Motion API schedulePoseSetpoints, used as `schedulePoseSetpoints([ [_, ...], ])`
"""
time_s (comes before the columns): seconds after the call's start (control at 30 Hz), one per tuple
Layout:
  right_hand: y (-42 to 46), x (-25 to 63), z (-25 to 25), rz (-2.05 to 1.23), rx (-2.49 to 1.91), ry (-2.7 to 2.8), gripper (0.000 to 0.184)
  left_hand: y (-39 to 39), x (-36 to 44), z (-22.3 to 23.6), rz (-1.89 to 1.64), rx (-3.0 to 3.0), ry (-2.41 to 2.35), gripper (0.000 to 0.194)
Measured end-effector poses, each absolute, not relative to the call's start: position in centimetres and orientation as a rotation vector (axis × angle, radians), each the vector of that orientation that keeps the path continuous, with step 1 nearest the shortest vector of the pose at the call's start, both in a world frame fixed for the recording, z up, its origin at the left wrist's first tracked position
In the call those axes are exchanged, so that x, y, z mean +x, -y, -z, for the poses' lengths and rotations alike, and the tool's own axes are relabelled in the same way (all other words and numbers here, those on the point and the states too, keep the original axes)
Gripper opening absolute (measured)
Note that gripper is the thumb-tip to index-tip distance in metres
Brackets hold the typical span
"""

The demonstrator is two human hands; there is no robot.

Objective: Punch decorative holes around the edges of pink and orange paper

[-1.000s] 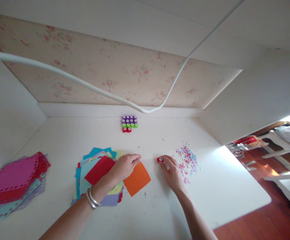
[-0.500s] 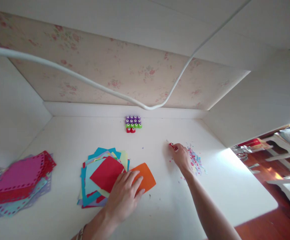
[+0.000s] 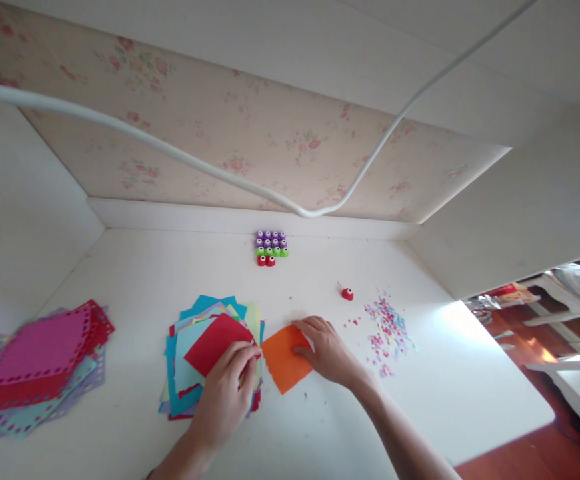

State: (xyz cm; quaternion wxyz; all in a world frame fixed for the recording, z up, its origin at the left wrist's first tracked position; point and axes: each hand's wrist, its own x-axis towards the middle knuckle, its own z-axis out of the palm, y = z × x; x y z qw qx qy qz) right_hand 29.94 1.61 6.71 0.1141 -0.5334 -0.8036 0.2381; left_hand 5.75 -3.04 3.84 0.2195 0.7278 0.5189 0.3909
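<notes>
A square sheet of orange paper (image 3: 286, 363) lies tilted just above the table, between my two hands. My right hand (image 3: 327, 350) grips its right side, thumb on top and fingers along the far edge. At its left corner, the fingers of my left hand (image 3: 230, 383) are pinched together; the fingertips meet the paper's edge. Under and beside my left hand is a pile of coloured paper squares with a red sheet (image 3: 215, 343) on top. A red craft punch (image 3: 347, 294) stands alone beyond my right hand, touched by neither hand.
Rows of small purple, green and red craft punches (image 3: 271, 248) stand near the back wall. Paper confetti (image 3: 390, 327) is scattered at the right. Sheets with punched borders (image 3: 40, 353) are stacked at the left. A white cable (image 3: 190, 159) hangs across the view.
My right hand has let go of the red punch and moved left to grip the orange paper. My left hand has drawn back from lying flat on it to a pinch at its left corner.
</notes>
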Motion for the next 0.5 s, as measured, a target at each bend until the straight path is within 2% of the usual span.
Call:
schedulePoseSetpoints([
  [0.2,-2.0,30.4,-6.4,-0.697,-1.553,2.273,0.022,3.1,6.0,-3.7,-1.039,1.962,-1.441,0.017],
  [0.3,-1.3,30.3,-6.4,-0.656,-1.459,2.115,0.023,3.1,6.1,-3.9,-1.035,1.950,-1.421,0.019],
  [0.5,0.7,30.3,-6.9,-0.087,-1.230,1.975,0.025,3.3,6.3,-4.0,-1.026,1.915,-1.433,0.020],
])
